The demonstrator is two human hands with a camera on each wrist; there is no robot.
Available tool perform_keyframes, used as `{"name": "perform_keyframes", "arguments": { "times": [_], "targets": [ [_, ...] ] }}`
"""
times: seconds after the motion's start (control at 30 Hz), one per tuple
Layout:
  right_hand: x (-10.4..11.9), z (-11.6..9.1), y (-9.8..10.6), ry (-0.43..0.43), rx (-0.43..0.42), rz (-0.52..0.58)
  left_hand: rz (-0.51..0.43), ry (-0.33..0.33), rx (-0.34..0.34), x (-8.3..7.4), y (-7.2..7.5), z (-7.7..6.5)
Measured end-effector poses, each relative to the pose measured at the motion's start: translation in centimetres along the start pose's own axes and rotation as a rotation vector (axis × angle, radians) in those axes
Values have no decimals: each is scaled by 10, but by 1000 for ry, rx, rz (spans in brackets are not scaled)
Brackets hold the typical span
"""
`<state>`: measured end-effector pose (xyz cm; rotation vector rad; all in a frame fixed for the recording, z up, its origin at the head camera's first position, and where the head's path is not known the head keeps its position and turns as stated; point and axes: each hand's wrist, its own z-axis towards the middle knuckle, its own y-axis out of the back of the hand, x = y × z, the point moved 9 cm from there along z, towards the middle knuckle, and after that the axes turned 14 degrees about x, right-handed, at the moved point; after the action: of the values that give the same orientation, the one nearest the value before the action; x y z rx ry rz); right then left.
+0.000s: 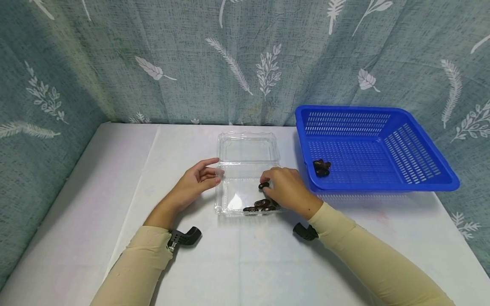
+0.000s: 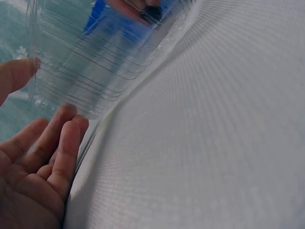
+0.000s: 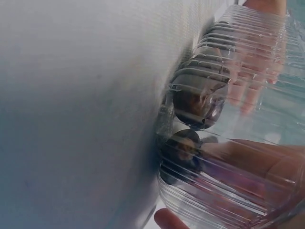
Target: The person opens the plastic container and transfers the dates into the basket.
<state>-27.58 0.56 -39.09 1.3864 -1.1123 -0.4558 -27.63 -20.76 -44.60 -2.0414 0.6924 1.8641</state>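
Note:
A clear plastic clamshell box (image 1: 237, 193) lies on the table with its lid (image 1: 249, 148) folded back. Several dark brown, glossy, date-like fruits (image 1: 262, 203) lie along its near right side; the right wrist view shows such a fruit (image 3: 200, 100) through the ribbed wall. Over the box, my right hand (image 1: 287, 189) pinches one dark fruit (image 1: 263, 185) between thumb and fingers, also visible as a dark fruit (image 2: 151, 14) in the left wrist view. My left hand (image 1: 195, 180) rests its loosely spread fingertips against the box's left side, near the hinge.
A blue plastic basket (image 1: 356, 187) stands right of the box, with a few dark fruits (image 1: 321, 168) in its left corner. White cloth (image 1: 237, 263) covers the table. A leaf-patterned curtain (image 1: 183, 55) hangs behind and at the sides. Black camera mounts (image 1: 185, 236) sit on both wrists.

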Motion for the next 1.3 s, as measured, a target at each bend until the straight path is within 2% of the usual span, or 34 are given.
{"name": "perform_keyframes", "arguments": {
  "times": [0.4, 0.6, 0.77, 1.07, 1.2, 1.3],
  "targets": [
    [1, -11, 13, 2, -85, 140, -2, -15, 0, 2, 0, 1],
    [8, -21, 20, 23, -139, 132, -3, -17, 1, 1, 0, 1],
    [16, -32, 31, 70, -246, 107, -5, -20, 3, -1, -1, 0],
    [23, -55, 67, 224, -397, 158, -5, -21, 5, 0, -1, 1],
    [11, -66, 87, 235, -453, 161, -6, -20, 4, 1, -1, 2],
    [-6, -75, 101, 206, -486, 160, -5, -22, 3, 1, -1, 2]
  ]
}}
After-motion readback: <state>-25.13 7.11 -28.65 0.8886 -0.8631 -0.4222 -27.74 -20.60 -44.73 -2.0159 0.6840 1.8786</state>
